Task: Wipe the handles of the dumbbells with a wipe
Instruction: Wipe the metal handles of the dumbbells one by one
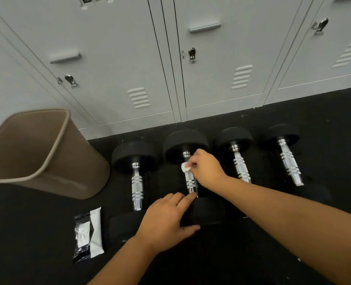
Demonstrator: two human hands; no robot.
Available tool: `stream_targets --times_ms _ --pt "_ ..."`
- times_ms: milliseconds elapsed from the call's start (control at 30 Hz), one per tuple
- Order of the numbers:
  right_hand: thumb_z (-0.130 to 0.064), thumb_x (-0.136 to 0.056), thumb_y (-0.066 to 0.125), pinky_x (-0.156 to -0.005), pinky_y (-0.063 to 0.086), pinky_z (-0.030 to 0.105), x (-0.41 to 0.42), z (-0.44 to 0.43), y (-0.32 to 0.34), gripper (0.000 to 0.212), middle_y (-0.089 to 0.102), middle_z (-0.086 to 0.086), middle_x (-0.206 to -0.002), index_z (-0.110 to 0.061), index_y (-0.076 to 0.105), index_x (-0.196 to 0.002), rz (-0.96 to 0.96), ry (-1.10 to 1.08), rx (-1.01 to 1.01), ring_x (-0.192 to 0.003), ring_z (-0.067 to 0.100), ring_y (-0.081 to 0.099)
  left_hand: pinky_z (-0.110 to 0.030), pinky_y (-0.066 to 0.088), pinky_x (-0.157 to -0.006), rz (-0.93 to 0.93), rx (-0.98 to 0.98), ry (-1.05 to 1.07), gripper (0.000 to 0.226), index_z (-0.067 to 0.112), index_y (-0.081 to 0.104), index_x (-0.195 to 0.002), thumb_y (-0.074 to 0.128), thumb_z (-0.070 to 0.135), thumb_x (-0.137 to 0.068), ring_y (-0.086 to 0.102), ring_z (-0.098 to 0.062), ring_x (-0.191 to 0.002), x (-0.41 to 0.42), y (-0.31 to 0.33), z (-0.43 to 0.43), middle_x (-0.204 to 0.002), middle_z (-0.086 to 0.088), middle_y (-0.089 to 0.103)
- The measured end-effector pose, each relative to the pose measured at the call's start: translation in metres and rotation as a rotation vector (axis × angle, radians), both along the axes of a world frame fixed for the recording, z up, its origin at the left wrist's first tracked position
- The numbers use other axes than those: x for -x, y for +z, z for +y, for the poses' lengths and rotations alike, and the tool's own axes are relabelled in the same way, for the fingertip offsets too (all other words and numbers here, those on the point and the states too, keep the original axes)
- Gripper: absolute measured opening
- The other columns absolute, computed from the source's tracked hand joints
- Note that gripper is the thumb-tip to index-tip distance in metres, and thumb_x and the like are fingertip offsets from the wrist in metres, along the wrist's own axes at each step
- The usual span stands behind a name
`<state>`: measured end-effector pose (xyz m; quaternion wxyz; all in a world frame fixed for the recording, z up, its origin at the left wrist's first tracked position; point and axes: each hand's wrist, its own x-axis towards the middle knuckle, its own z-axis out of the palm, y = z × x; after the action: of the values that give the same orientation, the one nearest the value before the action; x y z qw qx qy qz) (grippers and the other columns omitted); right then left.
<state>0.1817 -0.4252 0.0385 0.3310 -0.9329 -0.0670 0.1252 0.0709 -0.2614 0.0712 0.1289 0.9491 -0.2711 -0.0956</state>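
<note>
While the right hand [206,168] pinches a small crumpled white wipe [184,167] between thumb and fingertips, the wipe sits pressed on the ribbed chrome handle [191,182] of the second dumbbell from the left [185,145], up near its far black rubber head. Right fingers are curled, grasping the wipe; the forearm reaches in from the lower right.

Left hand [166,219] lies on the near black head of the same dumbbell. Its fingers are released and fairly straight, spread over the top of the head, holding nothing. The index tip touches the near end of the chrome handle and the thumb runs along the head's near side.

Four black-headed, chrome-handled dumbbells lie side by side on the black rubber floor [37,233], handles pointing toward the lockers and away from them. The leftmost dumbbell [137,186] is just beside the one being wiped. The third dumbbell [240,167] is partly hidden behind the right forearm, and the fourth dumbbell [289,161] is furthest right. None of these three is touched.

A tan plastic waste bin [78,171] stands at the left, close to the leftmost dumbbell. A black-and-white soft wipe packet [89,233] lies flat on the floor below the bin, near the left hand but apart from it. Pale grey metal lockers [113,58] with shiny latches and louvre vents run along the back, doors closed.
</note>
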Motion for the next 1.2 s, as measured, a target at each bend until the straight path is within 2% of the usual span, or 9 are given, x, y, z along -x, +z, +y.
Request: stream_targets --times_ms 133,267,400,533,633,800,900,1067,1200 --pt "-0.012 -0.082 0.061 -0.086 0.049 0.03 0.027 -0.009 0.011 0.02 0.065 -0.001 -0.101 -0.024 0.076 -0.089 0.117 0.214 0.146 -0.097 0.02 0.061 -0.029 0.047 -0.093 0.036 0.001 0.002 0.079 0.032 0.028 -0.151 0.049 0.068 -0.083 0.051 -0.011 -0.113 -0.002 0.002 0.002 -0.128 0.011 0.054" --pt "-0.007 -0.079 0.066 -0.067 0.044 0.01 0.018 -0.016 0.034 0.021 0.069 -0.004 -0.078 -0.014 0.078 -0.094 0.362 0.359 0.094 -0.074 0.007 0.06 -0.026 0.045 -0.095 0.048 0.037 0.023 0.078 0.032 0.032 -0.149 0.051 0.067 -0.083 0.05 -0.008 -0.114 0.0 0.002 0.003 -0.129 0.013 0.053" --pt "-0.012 -0.088 0.06 -0.082 0.048 0.027 -0.011 -0.007 0.039 0.021 0.069 0.0 -0.099 -0.02 0.074 -0.101 0.012 0.184 -0.057 -0.092 0.014 0.059 -0.028 0.049 -0.094 0.037 0.099 0.034 0.075 0.025 0.044 -0.142 0.053 0.067 -0.081 0.054 -0.008 -0.113 0.001 0.0 0.005 -0.127 0.011 0.058" --pt "-0.01 -0.091 0.051 -0.074 0.042 0.031 -0.018 0.01 0.024 0.03 0.067 0.002 -0.106 -0.019 0.064 -0.117 -0.265 0.422 0.339 -0.11 0.022 0.049 -0.029 0.051 -0.093 0.032 0.121 0.029 0.072 0.023 0.047 -0.14 0.053 0.066 -0.081 0.056 -0.009 -0.114 -0.001 0.002 0.006 -0.126 0.009 0.06" --pt "-0.015 -0.088 0.057 -0.07 0.043 0.032 -0.006 0.011 0.014 0.021 0.062 0.004 -0.1 -0.019 0.066 -0.106 -0.196 0.615 0.462 -0.107 0.024 0.048 -0.029 0.051 -0.093 0.046 0.12 0.016 0.071 0.024 0.047 -0.14 0.053 0.065 -0.082 0.055 -0.009 -0.114 -0.003 0.004 0.006 -0.127 0.009 0.06" --pt "-0.015 -0.085 0.057 -0.078 0.046 0.03 0.008 -0.002 0.027 0.024 0.06 -0.004 -0.083 -0.023 0.073 -0.101 0.124 0.762 0.248 -0.093 0.011 0.048 -0.029 0.049 -0.095 0.06 0.119 0.024 0.073 0.026 0.044 -0.143 0.052 0.067 -0.082 0.053 -0.008 -0.116 -0.001 0.003 0.008 -0.129 0.01 0.058" --pt "-0.012 -0.081 0.066 -0.077 0.048 0.023 0.0 -0.021 0.037 0.019 0.072 -0.004 -0.085 -0.021 0.076 -0.093 0.388 0.571 0.01 -0.081 0.009 0.063 -0.03 0.051 -0.092 0.056 0.121 0.027 0.072 0.027 0.045 -0.141 0.053 0.067 -0.082 0.055 -0.008 -0.113 -0.002 0.002 0.008 -0.126 0.01 0.059" --pt "-0.011 -0.088 0.061 -0.06 0.041 0.023 -0.018 -0.028 0.019 0.014 0.067 -0.001 -0.082 -0.023 0.068 -0.086 0.118 -0.2 -0.207 -0.067 0.013 0.057 -0.032 0.054 -0.088 0.036 0.13 0.04 0.071 0.025 0.05 -0.137 0.054 0.067 -0.081 0.059 -0.01 -0.11 -0.002 0.0 0.01 -0.124 0.009 0.062" --pt "-0.006 -0.088 0.06 -0.064 0.046 0.027 -0.013 -0.014 0.006 0.018 0.061 -0.002 -0.071 -0.021 0.067 -0.08 0.189 -0.288 -0.26 -0.068 0.016 0.058 -0.03 0.053 -0.09 0.055 0.126 0.036 0.072 0.025 0.049 -0.138 0.054 0.068 -0.081 0.058 -0.008 -0.111 -0.003 0.002 0.008 -0.124 0.01 0.061"
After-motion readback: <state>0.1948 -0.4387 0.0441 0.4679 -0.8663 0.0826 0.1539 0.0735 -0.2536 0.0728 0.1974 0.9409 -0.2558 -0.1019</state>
